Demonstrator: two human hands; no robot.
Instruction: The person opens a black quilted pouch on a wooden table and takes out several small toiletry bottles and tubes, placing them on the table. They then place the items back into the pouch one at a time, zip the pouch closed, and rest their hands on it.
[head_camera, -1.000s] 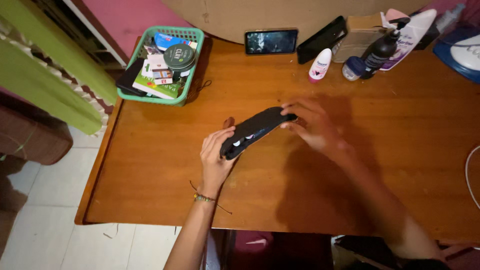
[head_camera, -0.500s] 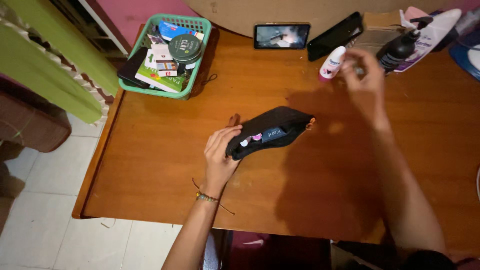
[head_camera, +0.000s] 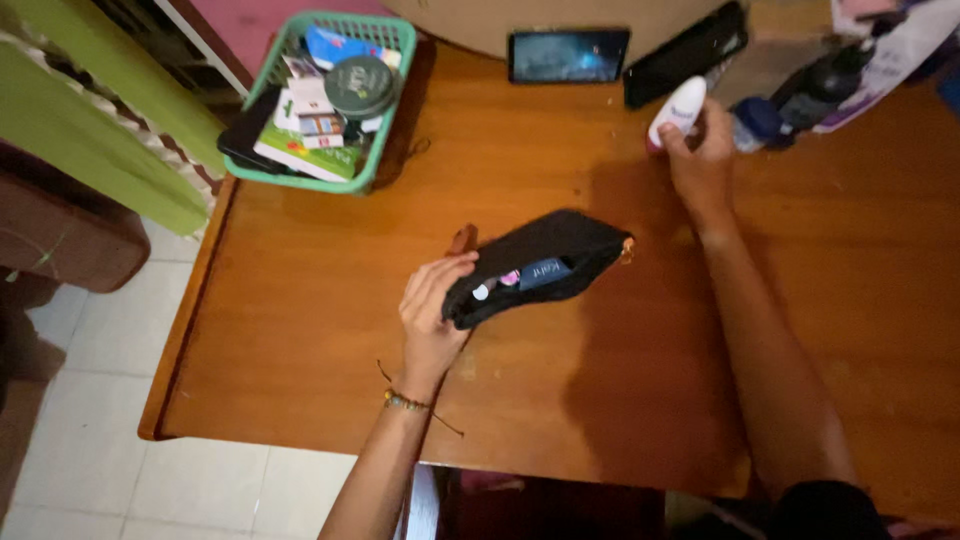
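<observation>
My left hand (head_camera: 428, 310) grips the near left end of a black zip pouch (head_camera: 560, 240) lying on the wooden table (head_camera: 300, 300). The pouch's mouth gapes open, showing small tubes and a blue item inside. My right hand (head_camera: 700, 160) reaches to the far side of the table, fingers closed around a white roll-on deodorant bottle (head_camera: 678, 108) with a pink base, tilted.
A green plastic basket (head_camera: 385, 130) with a round tin, cards and small boxes sits at the far left corner. At the back stand a phone (head_camera: 568, 55) with a lit screen, a black case (head_camera: 685, 52), a dark pump bottle (head_camera: 825, 75) and a white pouch. Tiled floor lies left.
My right hand left the pouch's far end, reached to the back of the table and closed on the white deodorant bottle. My left hand kept hold of the pouch, whose mouth now gapes.
</observation>
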